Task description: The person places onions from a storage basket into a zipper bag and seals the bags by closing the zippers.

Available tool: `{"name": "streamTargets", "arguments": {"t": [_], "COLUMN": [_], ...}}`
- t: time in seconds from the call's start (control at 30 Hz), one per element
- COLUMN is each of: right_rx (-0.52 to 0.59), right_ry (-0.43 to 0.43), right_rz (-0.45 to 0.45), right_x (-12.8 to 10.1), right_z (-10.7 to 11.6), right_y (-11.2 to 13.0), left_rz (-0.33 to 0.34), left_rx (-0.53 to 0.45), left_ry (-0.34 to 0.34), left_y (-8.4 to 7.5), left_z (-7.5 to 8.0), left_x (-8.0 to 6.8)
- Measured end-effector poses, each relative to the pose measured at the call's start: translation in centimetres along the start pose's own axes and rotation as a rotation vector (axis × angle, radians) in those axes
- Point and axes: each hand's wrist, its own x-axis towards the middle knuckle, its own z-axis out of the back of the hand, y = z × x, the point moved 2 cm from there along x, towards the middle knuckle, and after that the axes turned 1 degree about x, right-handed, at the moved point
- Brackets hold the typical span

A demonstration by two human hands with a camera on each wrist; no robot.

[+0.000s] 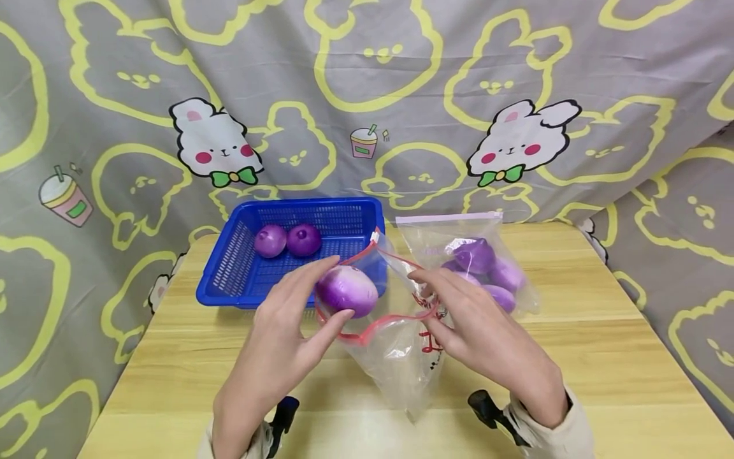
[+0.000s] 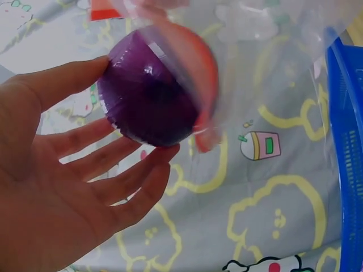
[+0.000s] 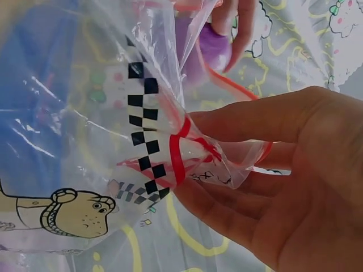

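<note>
While my left hand [image 1: 275, 347] cups one purple onion [image 1: 347, 291] between thumb and loosely spread fingers at the mouth of the red-zip bag [image 1: 395, 344], my right hand [image 1: 487, 341] pinches that bag's rim at 3 o'clock. Two onions [image 1: 287, 240] sit in the blue basket [image 1: 241, 268] at 11 o'clock; one filled bag [image 1: 482, 264] lies at 1 o'clock.

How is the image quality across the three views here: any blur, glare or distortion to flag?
Head view: evenly lit and sharp, soft shadows under the hands, slight wide-angle bowing at the edges. Left wrist view: the onion is fairly clear, but the red bag rim smears and the top looks washed out. Right wrist view: the bag near the fingers is sharp with glare streaks; everything behind is defocused.
</note>
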Motion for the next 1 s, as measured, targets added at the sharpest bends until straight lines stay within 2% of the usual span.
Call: {"name": "streamTargets", "arguments": {"t": [0.23, 0.57, 1.0], "right_rx": [0.019, 0.035, 0.043], "right_ry": [-0.032, -0.061, -0.064], "right_rz": [0.036, 0.058, 0.071], "right_x": [-0.1, -0.2, -0.1], "right_z": [0.5, 0.8, 1.1], "right_y": [0.3, 0.2, 0.2], "left_rz": [0.001, -0.019, -0.022], "left_rx": [0.081, 0.175, 0.206], "left_ry": [0.038, 0.056, 0.09], "left_y": [0.4, 0.3, 0.2], "left_z": [-0.6, -0.7, -1.0], "left_x": [-0.2, -0.2, -0.4]}}
